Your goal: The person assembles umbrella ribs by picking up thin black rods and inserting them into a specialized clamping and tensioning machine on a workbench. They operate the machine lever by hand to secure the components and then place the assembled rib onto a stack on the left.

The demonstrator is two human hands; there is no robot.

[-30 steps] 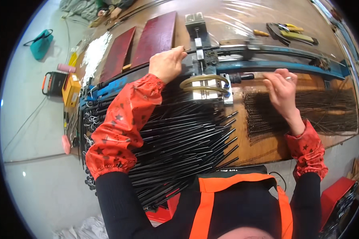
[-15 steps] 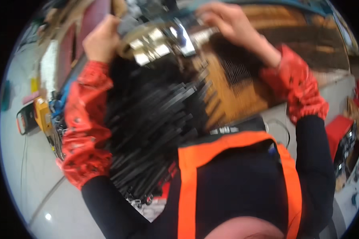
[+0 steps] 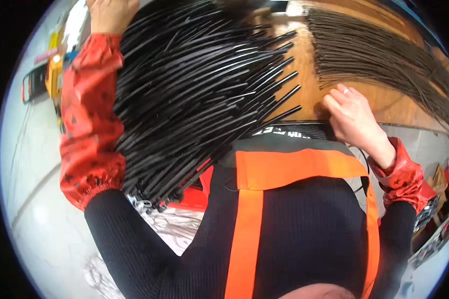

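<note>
pale, shiny floor (image 3: 40, 199) lies on the left, and a brown wooden desk (image 3: 304, 62) fills the top middle and right. a big pile of long, thin, shiny black rods (image 3: 199, 84) lies between the two hands, with its right ends poking out over the bare wood. to the right of it, a flat bunch of thin, dark brown wires (image 3: 374, 50) lies on the desk.

the left arm goes almost straight up. its left hand (image 3: 111, 15) is at the top left, just beside the pile, with bent fingers. the top edge cuts it off, so i cannot tell if it pinches anything. the right arm bends up and in. its right hand (image 3: 353, 117) is by the front edge of the desk, below the wires and apart from them. its fingers curl in, one wears a ring, and i cannot tell if they press together or pinch something small.

both arms wear shiny red sleeve covers (image 3: 92, 84) with dark stars. an apron with a wide, bright orange cloth band (image 3: 299, 169) crosses the chest. some white letters (image 3: 284, 132) show on the dark cloth above that band, but a fold hides parts of them.
</note>
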